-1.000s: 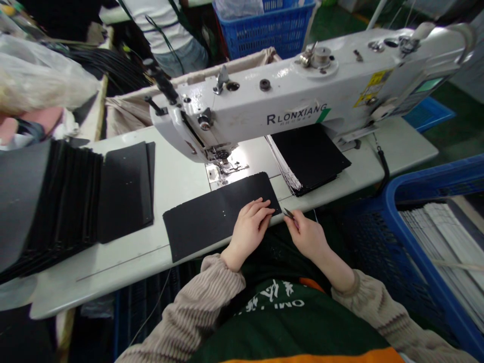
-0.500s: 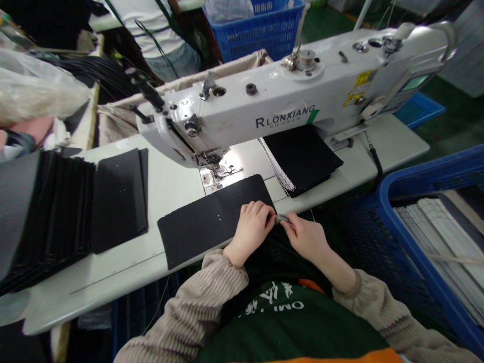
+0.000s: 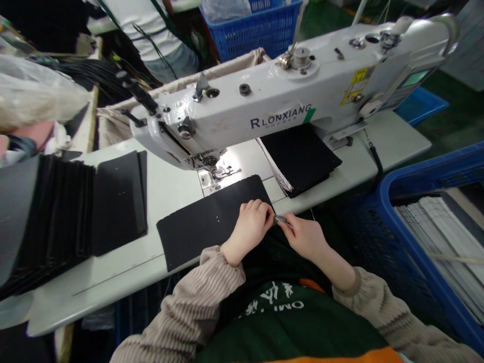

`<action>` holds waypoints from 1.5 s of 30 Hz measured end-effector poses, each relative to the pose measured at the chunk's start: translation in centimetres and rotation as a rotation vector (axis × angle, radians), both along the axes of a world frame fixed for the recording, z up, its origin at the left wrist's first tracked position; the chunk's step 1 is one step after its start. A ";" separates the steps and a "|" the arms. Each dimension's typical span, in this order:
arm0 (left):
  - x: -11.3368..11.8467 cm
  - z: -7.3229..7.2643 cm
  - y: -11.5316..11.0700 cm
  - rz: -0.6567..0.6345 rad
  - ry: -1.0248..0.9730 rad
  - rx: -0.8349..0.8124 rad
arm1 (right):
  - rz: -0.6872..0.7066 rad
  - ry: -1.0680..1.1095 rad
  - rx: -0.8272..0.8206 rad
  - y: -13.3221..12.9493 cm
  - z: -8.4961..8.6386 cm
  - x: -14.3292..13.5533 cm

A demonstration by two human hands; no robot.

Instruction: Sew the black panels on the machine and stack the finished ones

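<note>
A black panel (image 3: 204, 217) lies flat on the pale machine table (image 3: 124, 277), in front of the presser foot. My left hand (image 3: 251, 224) is closed on the panel's near right corner, fingers pressed together. Beside it, my right hand (image 3: 304, 234) grips a small metal tool (image 3: 280, 219), whose tip meets that corner at my left fingertips. The tool's exact type is too small to tell. The sewing machine (image 3: 227, 118) stands just beyond the panel. Under its arm sits a stack of black panels (image 3: 302, 159) with whitish edges.
More black panels (image 3: 119, 201) and a thick black stack (image 3: 53, 217) stand at the left. A blue crate (image 3: 385, 201) with pale bundles is at the right. Behind the machine are another blue crate (image 3: 253, 33) and a person in a white top (image 3: 132, 30).
The view has shifted slightly. My hands stay at the panel's corner, with the tool's tip a little nearer my left fingertips.
</note>
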State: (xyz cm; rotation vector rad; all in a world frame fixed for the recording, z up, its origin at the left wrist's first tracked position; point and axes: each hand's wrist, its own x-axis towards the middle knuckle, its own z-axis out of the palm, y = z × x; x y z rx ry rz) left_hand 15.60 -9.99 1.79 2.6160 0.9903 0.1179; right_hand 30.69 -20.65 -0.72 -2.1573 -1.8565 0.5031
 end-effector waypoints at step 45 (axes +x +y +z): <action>-24.8 7.6 -3.0 1.044 -0.866 -0.449 | -0.025 0.676 0.268 4.9 8.1 -0.6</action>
